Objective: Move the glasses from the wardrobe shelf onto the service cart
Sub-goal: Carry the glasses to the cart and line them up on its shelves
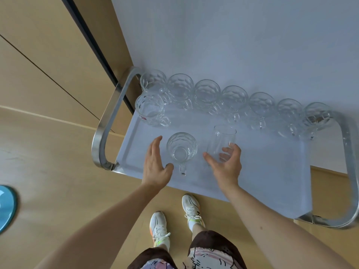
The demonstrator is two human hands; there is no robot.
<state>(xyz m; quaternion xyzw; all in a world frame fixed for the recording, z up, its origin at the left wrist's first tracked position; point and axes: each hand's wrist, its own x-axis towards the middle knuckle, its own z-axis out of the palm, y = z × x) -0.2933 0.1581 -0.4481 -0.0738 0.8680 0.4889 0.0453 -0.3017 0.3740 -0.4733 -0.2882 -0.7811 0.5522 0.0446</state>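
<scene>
A person is standing at a service cart [272, 181] with a pale tray top and curved metal handles at both ends. The right hand [226, 162] is wrapping its fingers [230, 149] around the base of a plain tall glass [222, 141], which is tilting over the tray. The left hand [156, 162] is hovering with fingers released and spread, just beside a dimpled glass mug [181, 149] standing upright on the tray, not touching it. Seven more dimpled mugs [206, 93] are lining the far edge in a row, and another mug [150, 109] is sitting near the left handle [108, 121].
</scene>
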